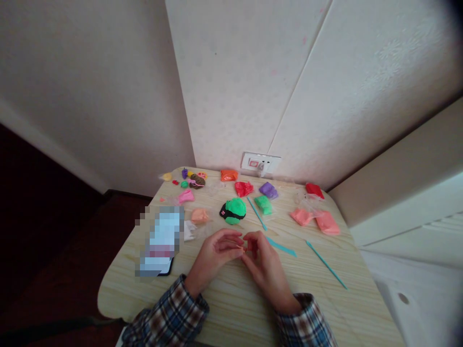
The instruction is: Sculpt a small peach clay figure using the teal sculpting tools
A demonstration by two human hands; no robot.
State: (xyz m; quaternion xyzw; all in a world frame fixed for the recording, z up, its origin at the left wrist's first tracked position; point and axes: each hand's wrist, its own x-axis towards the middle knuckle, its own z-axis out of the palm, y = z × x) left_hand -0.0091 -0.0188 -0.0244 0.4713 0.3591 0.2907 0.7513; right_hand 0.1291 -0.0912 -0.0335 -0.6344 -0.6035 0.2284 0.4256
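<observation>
My left hand [216,254] and my right hand [266,266] meet over the near middle of the table. Both are closed, fingertips pinching a tiny piece of peach modelling clay [243,249], mostly hidden by the fingers. Just beyond them sits a green and black clay figure [235,210] with a small pink detail on its dark part. A flat blue plastic tool [282,246] lies right beside my right hand, partly behind it. A thin blue modelling stick [257,214] lies beyond, and a bag of peach clay [199,216] rests past my left hand.
On the wooden table [231,308], a phone [161,241] lies left and another blue stick [326,265] right. Bagged clay in red [244,188], purple [268,190], green [263,205] and coral [327,222] spreads behind. Small clay pieces [197,180] stand back left. A wall socket [261,163] is behind.
</observation>
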